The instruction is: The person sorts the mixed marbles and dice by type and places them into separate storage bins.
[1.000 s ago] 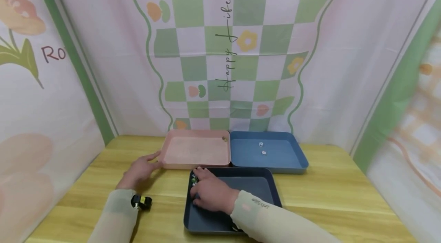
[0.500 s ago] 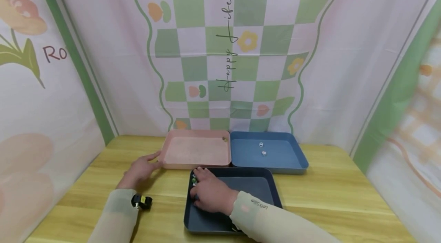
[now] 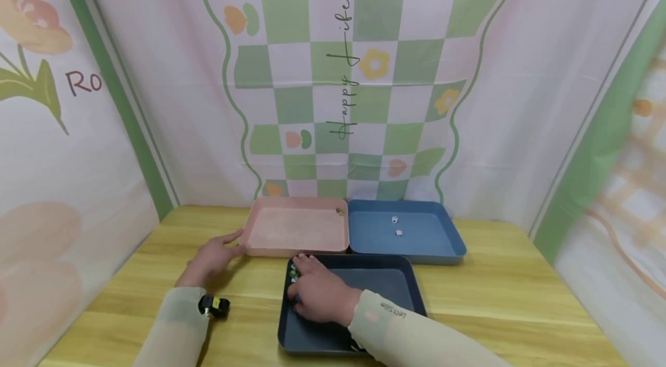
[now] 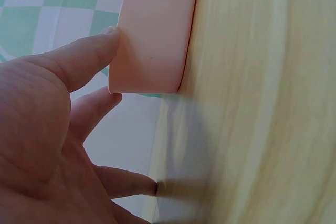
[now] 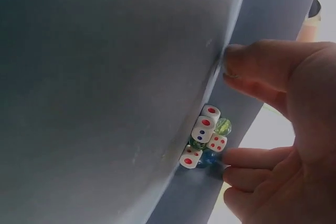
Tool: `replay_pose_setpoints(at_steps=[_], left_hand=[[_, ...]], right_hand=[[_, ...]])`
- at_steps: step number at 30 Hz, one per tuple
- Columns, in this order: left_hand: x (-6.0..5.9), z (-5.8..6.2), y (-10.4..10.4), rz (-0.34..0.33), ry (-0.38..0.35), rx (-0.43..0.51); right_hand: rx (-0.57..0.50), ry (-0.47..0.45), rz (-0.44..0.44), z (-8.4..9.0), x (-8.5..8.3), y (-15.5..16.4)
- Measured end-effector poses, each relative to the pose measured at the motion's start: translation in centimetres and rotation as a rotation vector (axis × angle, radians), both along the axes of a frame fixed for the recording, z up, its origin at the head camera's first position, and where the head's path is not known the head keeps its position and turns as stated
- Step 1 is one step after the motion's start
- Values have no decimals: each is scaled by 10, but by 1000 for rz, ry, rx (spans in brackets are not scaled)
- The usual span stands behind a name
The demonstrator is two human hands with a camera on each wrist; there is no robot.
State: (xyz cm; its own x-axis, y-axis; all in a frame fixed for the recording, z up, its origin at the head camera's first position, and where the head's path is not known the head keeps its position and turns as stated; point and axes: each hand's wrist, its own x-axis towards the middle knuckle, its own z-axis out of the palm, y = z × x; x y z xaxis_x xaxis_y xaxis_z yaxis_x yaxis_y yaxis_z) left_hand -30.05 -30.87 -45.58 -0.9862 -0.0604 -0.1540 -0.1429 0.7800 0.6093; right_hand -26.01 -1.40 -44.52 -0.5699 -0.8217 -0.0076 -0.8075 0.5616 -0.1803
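Note:
My right hand reaches into the dark tray at its left wall. In the right wrist view, several white dice are bunched along that wall with a green marble and a blue marble among them. The thumb touches the wall to one side of the bunch; straight fingers lie close on the other side, with nothing pinched between. At the near left corner of the pink tray, my left hand touches the rim with thumb and forefinger, the other fingers spread apart.
Against the pink tray stands a blue tray holding two dice. A small yellowish item lies in the pink tray's far right corner. All three trays rest on a wooden table, with a printed curtain behind.

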Motion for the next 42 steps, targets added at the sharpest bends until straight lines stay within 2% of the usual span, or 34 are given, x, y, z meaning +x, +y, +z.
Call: replay_pose_setpoints(at_steps=[3, 5, 11, 14, 22, 26, 31, 42], left_hand=[[0, -1, 0, 4, -5, 2], [0, -2, 0, 6, -6, 4], [-1, -2, -1, -2, 1, -8], [-1, -2, -1, -1, 0, -10], [-2, -1, -1, 3, -5, -14], [-2, 0, 0, 1, -3, -14], [-1, 2, 0, 9, -4, -6], [1, 0, -1, -5, 6, -10]], right_hand=[[-34, -2, -1, 4, -2, 4], [-77, -19, -32, 10, -5, 8], [-298, -87, -165, 34, -15, 22], [-379, -75, -200, 44, -20, 27], [-488, -9, -343, 56, -37, 41], [-508, 19, -410, 58, -47, 46], [-478, 50, -462, 56, -63, 53], [-462, -8, -549, 43, -85, 67]])
